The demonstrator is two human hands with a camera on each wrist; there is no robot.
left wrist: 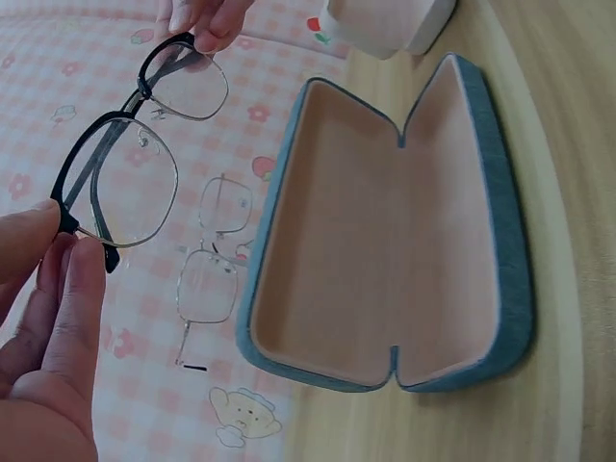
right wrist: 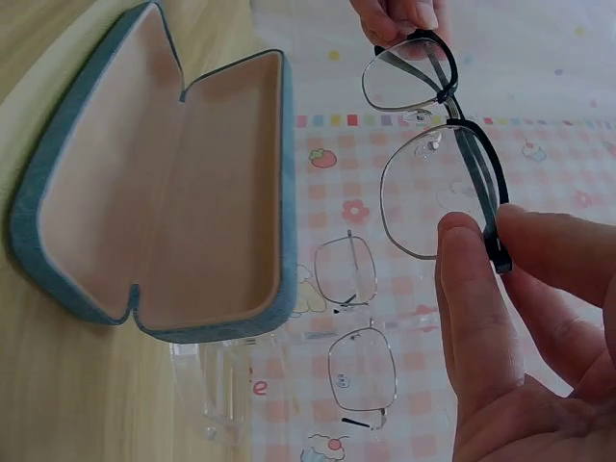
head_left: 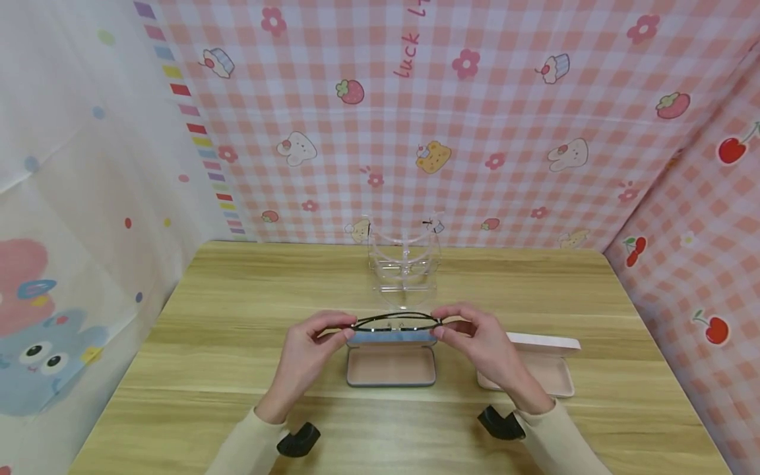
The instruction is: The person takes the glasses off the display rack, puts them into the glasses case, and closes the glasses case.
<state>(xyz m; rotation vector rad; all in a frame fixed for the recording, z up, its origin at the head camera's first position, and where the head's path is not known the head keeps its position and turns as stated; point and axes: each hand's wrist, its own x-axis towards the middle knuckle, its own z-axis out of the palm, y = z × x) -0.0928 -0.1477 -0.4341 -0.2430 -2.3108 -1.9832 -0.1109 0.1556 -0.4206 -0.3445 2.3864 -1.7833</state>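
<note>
wood-grain surface point(head_left: 225, 369), pink gingham cloth point(head_left: 380, 132) behind — and here's the blue case point(head_left: 390, 366), open, pale-lined, with the white case point(head_left: 549, 373) open to its right. a clear rack point(head_left: 406, 254) stands beyond. the glasses point(left wrist: 121, 115), black-browed, thin-rimmed, are up near the blue case — left hand point(head_left: 307, 351) pinching one end, right hand point(head_left: 483, 346) the other.

Table point(head_left: 237, 297): pale wood-grain top, long streaks, back edge along foot of back wall point(head_left: 380, 132). Back wall: cloth, pink-and-white gingham, printed with strawberries point(head_left: 351, 92), cupcakes point(head_left: 218, 63), flowers point(head_left: 467, 63), yellow bear point(head_left: 436, 156); lettering point(head_left: 410, 53) near top, set sideways, reads "luck". Left wall point(head_left: 77, 185): whitish cloth, scattered coloured dots point(head_left: 97, 113), large blue cartoon animal point(head_left: 53, 359) low down. Coloured bars point(head_left: 197, 128) down seam between both. Right wall point(head_left: 712, 264): pink gingham, bigger cherries point(head_left: 732, 150). Light soft, faint creases in cloth.
</note>
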